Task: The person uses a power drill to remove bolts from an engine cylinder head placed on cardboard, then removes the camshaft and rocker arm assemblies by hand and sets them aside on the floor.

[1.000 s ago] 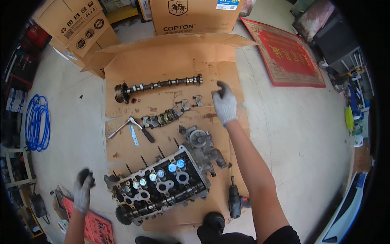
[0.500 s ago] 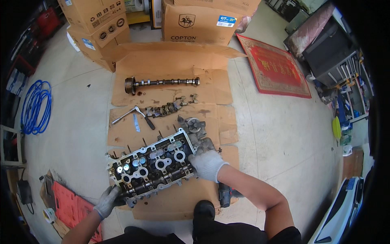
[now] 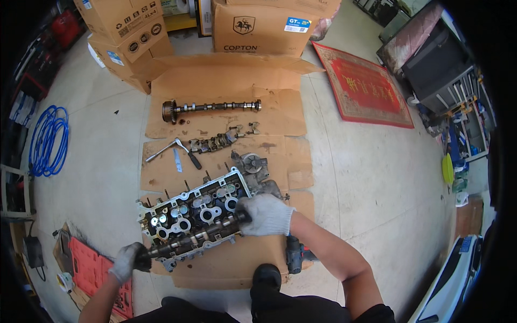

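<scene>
A dark camshaft (image 3: 198, 237) is gripped at both ends, raised along the near side of the cylinder head (image 3: 207, 214). My left hand (image 3: 125, 262), in a grey-white glove, closes on its left end by a dark gear. My gloved right hand (image 3: 267, 215) wraps round the right end, near the head's right edge. Below the camshaft, the cylinder head lies tilted on flattened cardboard (image 3: 231, 264), its round bores and shiny valve lifters facing up. A grey metal housing (image 3: 252, 164) adjoins its far right corner, partly hidden by my right hand.
Farther up the cardboard lie another camshaft (image 3: 215, 106), a row of bearing caps (image 3: 215, 142) and a ratchet (image 3: 161, 150). A cordless power tool (image 3: 294, 255) sits right of my foot. Around are a red tool case (image 3: 89, 269), blue hose (image 3: 47, 142), boxes (image 3: 258, 32) and a red mat (image 3: 361, 89).
Both hands have raised the camshaft from the cylinder head toward me. My left hand moved left and its gear end now shows clear of the head; my right hand shifted slightly left.
</scene>
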Demonstrator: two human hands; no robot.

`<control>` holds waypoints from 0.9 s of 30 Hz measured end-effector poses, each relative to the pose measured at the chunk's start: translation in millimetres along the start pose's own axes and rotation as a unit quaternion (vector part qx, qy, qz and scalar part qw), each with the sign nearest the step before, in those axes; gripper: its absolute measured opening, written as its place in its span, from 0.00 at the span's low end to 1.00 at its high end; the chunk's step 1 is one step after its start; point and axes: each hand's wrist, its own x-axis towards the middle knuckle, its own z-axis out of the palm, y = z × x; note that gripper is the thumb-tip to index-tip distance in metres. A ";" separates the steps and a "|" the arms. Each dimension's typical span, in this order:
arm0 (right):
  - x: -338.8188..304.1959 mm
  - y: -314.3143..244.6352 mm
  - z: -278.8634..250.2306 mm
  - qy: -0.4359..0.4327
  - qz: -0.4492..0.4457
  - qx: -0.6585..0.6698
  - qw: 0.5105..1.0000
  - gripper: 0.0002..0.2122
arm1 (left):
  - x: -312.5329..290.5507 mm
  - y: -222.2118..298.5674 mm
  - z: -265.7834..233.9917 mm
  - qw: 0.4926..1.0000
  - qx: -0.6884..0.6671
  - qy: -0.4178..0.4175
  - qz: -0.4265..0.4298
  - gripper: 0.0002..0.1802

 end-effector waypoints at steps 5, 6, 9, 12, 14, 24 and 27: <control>9.9 -18.1 -21.9 0.085 -0.028 0.093 0.992 0.23 | -40.9 81.3 -27.9 0.979 0.134 0.087 0.127 0.29; 16.7 -15.0 -31.7 0.113 -0.032 0.113 0.987 0.22 | -33.7 96.9 -35.8 0.982 0.083 0.119 0.121 0.26; 47.5 -0.6 -70.6 0.224 -0.052 0.137 0.964 0.20 | 1.4 164.3 -38.7 0.960 0.046 0.185 0.204 0.25; 87.4 43.2 -112.6 0.311 0.004 0.145 0.939 0.20 | 56.9 250.4 7.2 0.947 0.034 0.117 0.299 0.24; 125.6 59.8 -137.5 0.294 0.092 0.084 0.948 0.21 | 105.4 287.6 17.6 0.942 0.048 0.165 0.289 0.25; 214.8 193.9 -110.5 0.348 0.226 0.158 0.896 0.19 | 291.6 274.7 95.1 0.943 -0.019 0.201 0.263 0.34; 219.9 215.9 -107.8 0.352 0.230 0.157 0.894 0.18 | 293.9 273.7 103.0 0.952 0.076 0.208 0.211 0.56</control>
